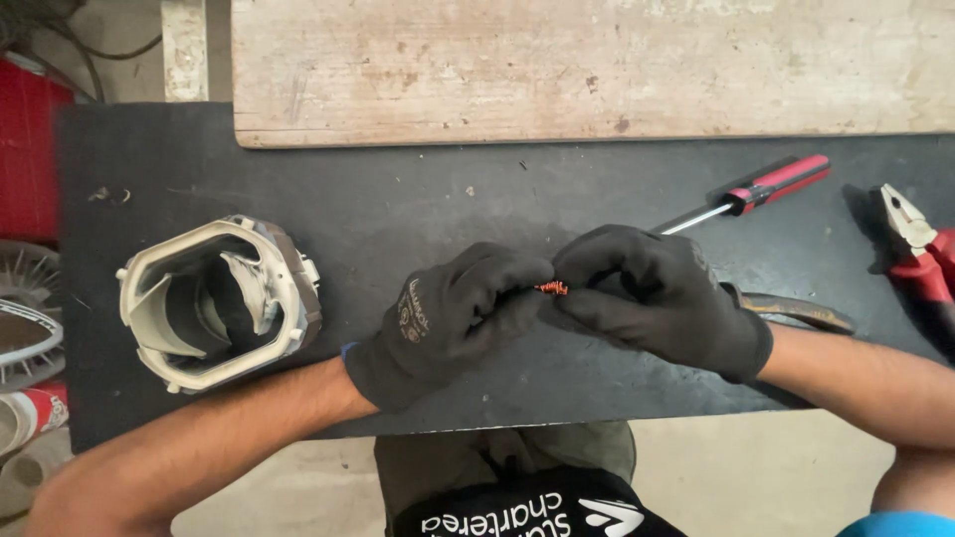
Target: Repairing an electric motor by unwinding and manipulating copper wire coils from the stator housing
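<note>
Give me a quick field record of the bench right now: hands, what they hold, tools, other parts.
left hand: black glove, pinching one end of the coil
right hand: black glove, pinching the other end
coil: small, copper-coloured, between both hands' fingertips
screwdriver: red and black handle, on the mat behind the right hand
pliers: red handles, at the right edge
housing: pale plastic, hollow, left on the mat
mat: black
board: worn wood, at the far edge

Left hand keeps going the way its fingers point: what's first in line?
The left hand points right, so it meets the small copper coil pinched between both hands, then the right hand directly behind; they look nearly touching already.
</note>
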